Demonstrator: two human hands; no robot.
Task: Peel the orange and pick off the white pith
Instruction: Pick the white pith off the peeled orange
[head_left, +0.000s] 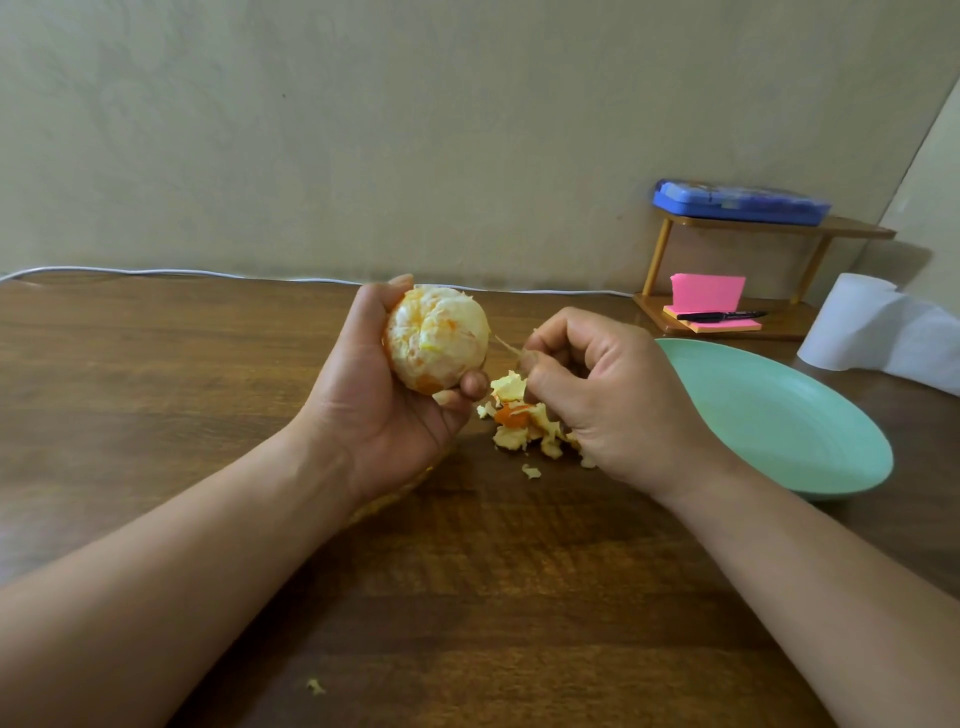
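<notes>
Mid-table, up off the dark brown wood-grain tabletop (156, 415): mostly peeled orange (436, 338), pale and pithy all over, a bit of bare orange flesh low down, cupped in the left hand (374, 410). Fingers wrapped round the back, thumb up at the top edge, fingertips poking out under the bottom right. Solid grip, fruit well clear of the wood.

Just right of it, right hand (613, 395) curled tight, thumb and forefinger pinching a thin pale pith strand (506, 347). Strand stretched up-left to the fruit's right side; joined to it or not, can't tell. Only a narrow gap between the two hands.

Right below that gap, down on the wood: heap of torn yellow-and-orange peel scraps (519, 421), partly tucked under the right hand. One loose pale crumb (531, 472) just in front of the heap, another tiny scrap (315, 686) way out near the front.

Right of the right hand, round mint-green plate (779, 415), near rim close beside the wrist, apart from the heap. Behind the plate, against the beige wall (363, 130): small two-tier wooden rack (857, 228), flat blue plastic case (743, 201) on top, pink sticky-note pad (706, 291) and black pen (722, 315) on the lower tier. White paper roll (857, 322) at the far right edge. Thin white cable (156, 272) along the table's back edge.

Wide stretch of bare wood left of the left forearm, plus more between the two forearms toward the front.
</notes>
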